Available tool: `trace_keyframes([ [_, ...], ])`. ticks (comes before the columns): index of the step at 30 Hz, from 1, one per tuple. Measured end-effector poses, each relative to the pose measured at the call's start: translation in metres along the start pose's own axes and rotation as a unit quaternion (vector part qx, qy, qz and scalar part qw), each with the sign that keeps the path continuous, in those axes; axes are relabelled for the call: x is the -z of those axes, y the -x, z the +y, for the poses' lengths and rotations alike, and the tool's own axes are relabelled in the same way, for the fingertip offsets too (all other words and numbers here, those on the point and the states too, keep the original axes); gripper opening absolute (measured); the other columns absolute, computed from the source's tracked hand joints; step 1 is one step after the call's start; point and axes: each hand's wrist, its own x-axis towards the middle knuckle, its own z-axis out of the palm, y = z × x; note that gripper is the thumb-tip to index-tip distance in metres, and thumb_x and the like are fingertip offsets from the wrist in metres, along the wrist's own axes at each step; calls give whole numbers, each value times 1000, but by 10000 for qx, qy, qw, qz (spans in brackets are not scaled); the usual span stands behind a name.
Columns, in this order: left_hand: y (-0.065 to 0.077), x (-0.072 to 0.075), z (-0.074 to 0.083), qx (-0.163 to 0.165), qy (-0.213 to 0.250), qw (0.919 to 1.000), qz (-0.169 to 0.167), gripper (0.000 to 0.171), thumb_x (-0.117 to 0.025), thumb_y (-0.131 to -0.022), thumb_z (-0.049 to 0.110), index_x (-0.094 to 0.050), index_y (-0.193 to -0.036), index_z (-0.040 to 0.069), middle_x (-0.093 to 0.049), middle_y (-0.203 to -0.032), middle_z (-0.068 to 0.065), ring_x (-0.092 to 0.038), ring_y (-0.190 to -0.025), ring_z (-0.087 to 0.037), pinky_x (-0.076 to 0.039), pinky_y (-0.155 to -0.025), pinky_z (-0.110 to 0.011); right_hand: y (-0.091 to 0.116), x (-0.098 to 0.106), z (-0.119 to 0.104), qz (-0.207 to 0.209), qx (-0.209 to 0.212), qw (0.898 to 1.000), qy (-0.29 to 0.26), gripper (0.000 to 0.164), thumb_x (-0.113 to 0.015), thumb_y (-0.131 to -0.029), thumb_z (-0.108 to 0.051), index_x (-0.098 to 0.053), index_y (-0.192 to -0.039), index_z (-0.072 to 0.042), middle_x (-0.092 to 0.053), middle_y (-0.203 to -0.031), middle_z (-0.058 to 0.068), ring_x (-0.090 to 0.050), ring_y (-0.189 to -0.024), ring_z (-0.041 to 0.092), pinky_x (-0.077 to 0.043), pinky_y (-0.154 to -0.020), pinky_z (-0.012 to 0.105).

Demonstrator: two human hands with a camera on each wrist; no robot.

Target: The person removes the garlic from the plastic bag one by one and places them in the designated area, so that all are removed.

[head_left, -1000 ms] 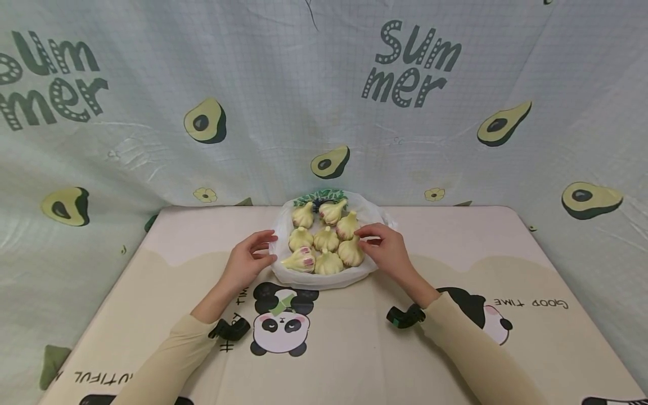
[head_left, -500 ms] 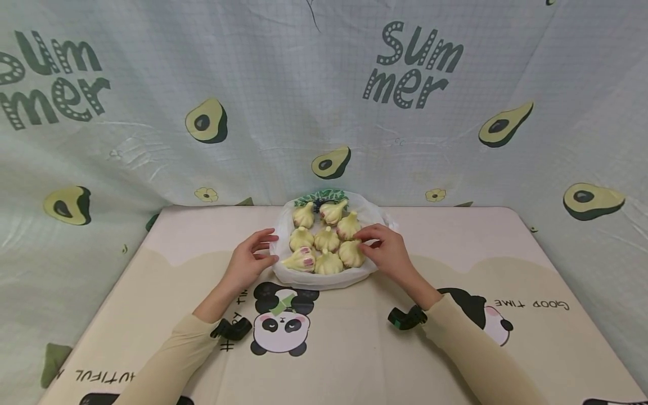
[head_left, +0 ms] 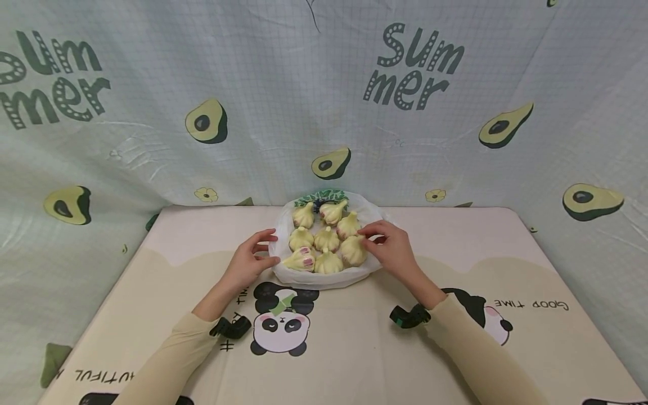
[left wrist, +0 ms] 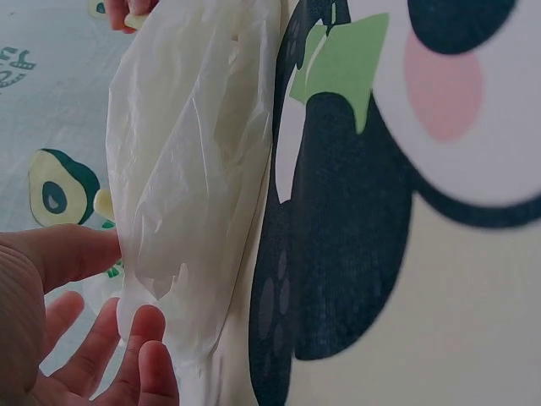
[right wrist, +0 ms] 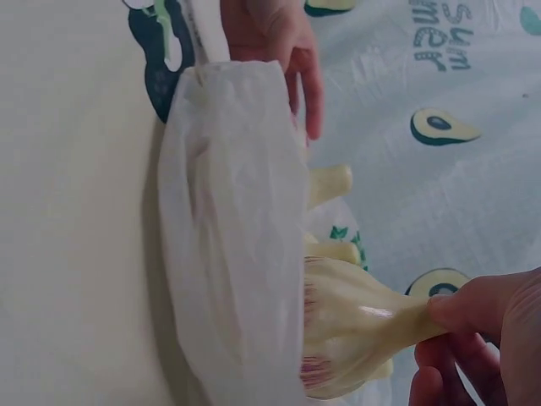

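A white plastic bag (head_left: 304, 280) lies wide-mouthed at the back of the table, with several pale garlic bulbs (head_left: 326, 239) inside its rolled-down rim. My right hand (head_left: 392, 247) is at the bag's right side and pinches one garlic bulb (right wrist: 355, 326) by its stem, between thumb and fingers. That bulb is low, partly behind the bag's wall in the right wrist view. At the left side, my left hand (head_left: 245, 261) touches the bag's edge with relaxed, spread fingers. Its thumb and fingertips meet the plastic (left wrist: 190, 186) in the left wrist view.
A printed cloth (head_left: 349, 349) with pandas and lettering covers the table. Behind it hangs a pale curtain (head_left: 283, 90) with avocado prints. A black wrist camera mount (head_left: 231, 327) sits on the left wrist, another mount (head_left: 409, 316) on the right.
My right hand has shifted slightly to the right, and the pinched garlic bulb has moved with it. The left hand stays at the bag's left edge.
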Motion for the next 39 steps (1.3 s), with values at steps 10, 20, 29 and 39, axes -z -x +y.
trace_keyframes([
  [10, 0, 1, 0, -5, 103, 9999, -83, 66, -72, -86, -2, -46, -146, 4, -58, -132, -20, -57, -110, -35, -48, -87, -38, -5, 22, -6, 322, -168, 9993, 25, 17, -74, -86, 0, -75, -103, -1, -68, -100, 9, -64, -93, 24, -53, -77, 29],
  [20, -1, 0, -1, -10, 166, 9998, -145, 69, -73, -85, -1, -44, -147, 4, -59, -133, -19, -57, -109, -35, -47, -84, -35, -10, 53, 9, 876, -440, 9948, -262, 17, -72, -90, -3, -74, -106, 1, -69, -104, 14, -62, -94, 15, -48, -79, 15],
  [29, -1, -1, -4, -83, 123, 9998, -163, 68, -73, -85, 0, -44, -147, 4, -59, -132, -19, -56, -107, -34, -46, -85, -38, -9, 80, 25, 1299, -736, 9888, -17, 21, -70, -92, -7, -72, -110, 2, -68, -109, 15, -60, -93, 6, -48, -82, 18],
  [39, -3, -3, -5, 26, 120, 9999, -119, 67, -73, -86, 0, -45, -147, 6, -58, -134, -18, -56, -109, -34, -46, -86, -37, -6, 91, 51, 1501, -1493, 9773, 75, 26, -71, -93, -13, -71, -113, 2, -68, -112, 18, -58, -95, 5, -47, -72, 16],
])
